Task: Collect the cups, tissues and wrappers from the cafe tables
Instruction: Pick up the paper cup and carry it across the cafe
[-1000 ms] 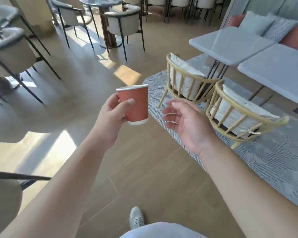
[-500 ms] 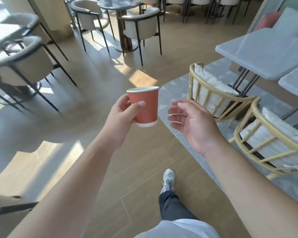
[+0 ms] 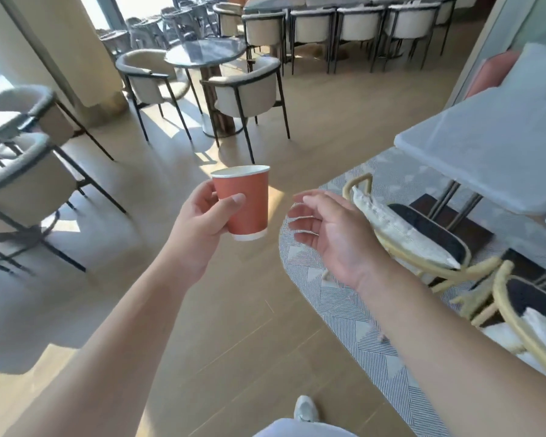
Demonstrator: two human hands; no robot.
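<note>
Your left hand (image 3: 202, 222) grips the red paper cup (image 3: 245, 201) mid-air over the wood floor (image 3: 234, 326), thumb across its front, fingers behind. Cup upright, long axis vertical, open mouth pointing up, white base down. Your right hand (image 3: 331, 234) just beside it, apart, fingers loosely spread, holding nothing.
</note>
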